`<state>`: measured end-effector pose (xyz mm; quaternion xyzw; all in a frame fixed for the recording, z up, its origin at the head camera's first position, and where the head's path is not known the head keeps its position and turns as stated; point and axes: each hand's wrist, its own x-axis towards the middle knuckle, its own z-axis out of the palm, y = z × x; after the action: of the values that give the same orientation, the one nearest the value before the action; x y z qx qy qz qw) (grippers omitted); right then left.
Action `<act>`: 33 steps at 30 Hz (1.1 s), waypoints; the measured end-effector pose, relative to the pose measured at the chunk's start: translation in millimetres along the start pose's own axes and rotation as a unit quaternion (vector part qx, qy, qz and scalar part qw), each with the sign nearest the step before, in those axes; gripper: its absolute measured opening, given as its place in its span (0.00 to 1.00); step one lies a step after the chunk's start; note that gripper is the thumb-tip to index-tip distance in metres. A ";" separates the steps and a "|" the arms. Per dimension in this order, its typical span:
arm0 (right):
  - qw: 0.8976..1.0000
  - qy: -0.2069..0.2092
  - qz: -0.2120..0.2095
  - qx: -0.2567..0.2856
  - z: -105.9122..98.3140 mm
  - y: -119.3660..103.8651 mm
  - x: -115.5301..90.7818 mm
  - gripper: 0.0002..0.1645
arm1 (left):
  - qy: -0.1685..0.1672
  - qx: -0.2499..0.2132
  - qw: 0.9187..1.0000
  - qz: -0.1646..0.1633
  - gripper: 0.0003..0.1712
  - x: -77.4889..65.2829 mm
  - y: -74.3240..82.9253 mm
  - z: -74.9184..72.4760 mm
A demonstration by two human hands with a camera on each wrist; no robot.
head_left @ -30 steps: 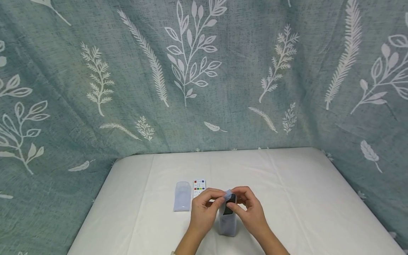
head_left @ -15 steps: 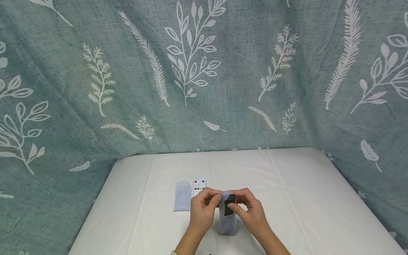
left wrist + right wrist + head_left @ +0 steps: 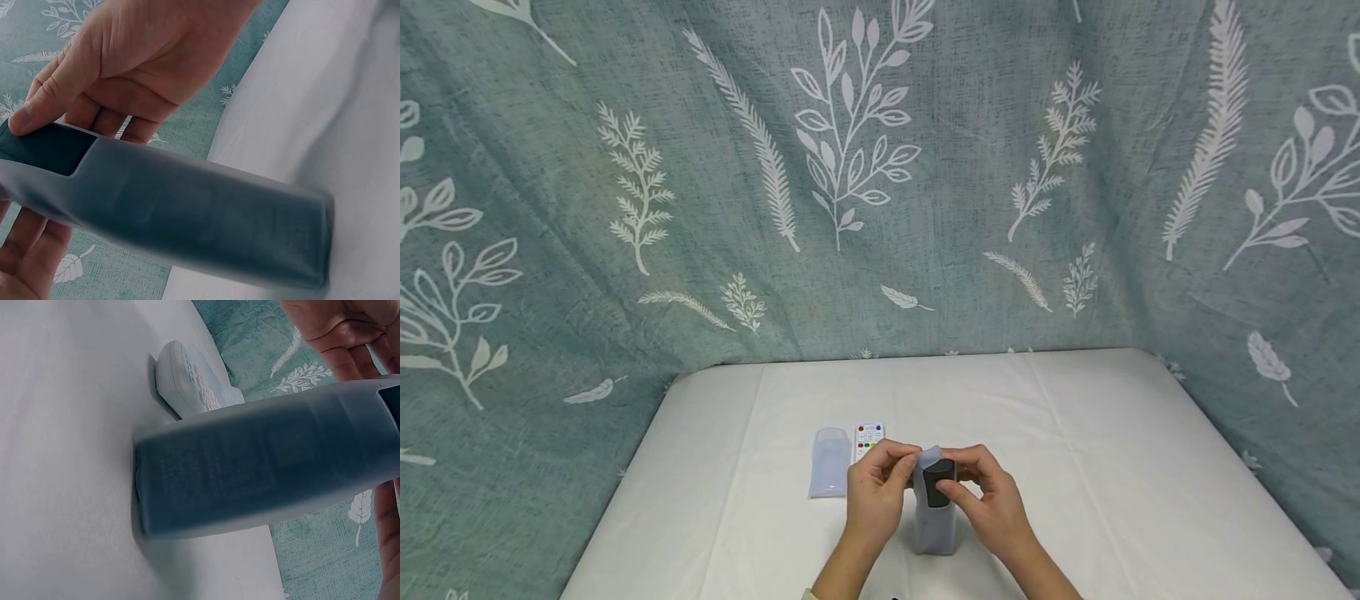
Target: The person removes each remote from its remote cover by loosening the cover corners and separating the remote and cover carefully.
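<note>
A dark remote control [image 3: 934, 473] stands upright on the table with its back toward me, inside a translucent bluish silicone sleeve [image 3: 935, 533]. Part of the dark back shows through an opening near the top. My left hand [image 3: 874, 496] pinches the sleeve's upper left edge between thumb and fingers. On the other side, my right hand [image 3: 992, 500] grips the top, its thumb on the bare dark back and its fingers behind. The left wrist view shows that thumb on the dark end of the remote control [image 3: 53, 149]. The lower end of the sleeve [image 3: 206, 481] meets the white cloth.
A second translucent sleeve [image 3: 830, 467] lies flat on the white-covered table [image 3: 760, 533], left of the hands. Beside it is a white remote control [image 3: 869, 435] with coloured buttons, partly hidden by my left hand. A green leaf-patterned curtain [image 3: 955, 183] hangs behind and at the sides.
The sleeve's upper edge has shifted left, baring more of the remote control's dark back. My left fingers have moved slightly left with it; my right hand keeps nearly the same place.
</note>
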<state>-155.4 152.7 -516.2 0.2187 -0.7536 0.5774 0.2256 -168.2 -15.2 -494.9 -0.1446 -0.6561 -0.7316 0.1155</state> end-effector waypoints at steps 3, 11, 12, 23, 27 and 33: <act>1.000 0.000 -0.003 0.000 -0.7 -0.9 0.4 0.22 | 0.003 -0.002 1.000 -0.008 0.07 0.8 -0.5 -0.3; 1.000 0.000 -0.005 0.002 0.3 1.4 -0.9 0.21 | 0.019 0.003 0.999 -0.028 0.04 2.2 -2.9 -1.5; 1.000 -0.004 -0.006 0.003 -0.2 2.2 -1.1 0.21 | 0.020 0.004 0.999 -0.030 0.04 2.6 -3.5 -1.9; 1.000 0.008 0.000 0.019 3.7 0.8 -0.9 0.21 | 0.022 -0.001 0.997 -0.071 0.06 2.2 -6.7 -4.6; 0.999 0.016 0.012 0.025 5.7 0.3 -1.4 0.21 | 0.025 -0.008 0.996 -0.087 0.09 1.5 -7.3 -4.0; 0.999 0.016 0.035 0.026 6.6 0.2 -1.5 0.18 | 0.021 0.004 0.996 -0.083 0.12 0.3 -9.5 -4.1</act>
<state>-154.8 146.5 -518.8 0.1886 -0.7420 0.6075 0.2118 -172.1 -18.2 -504.0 -0.0735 -0.6664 -0.7388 0.0685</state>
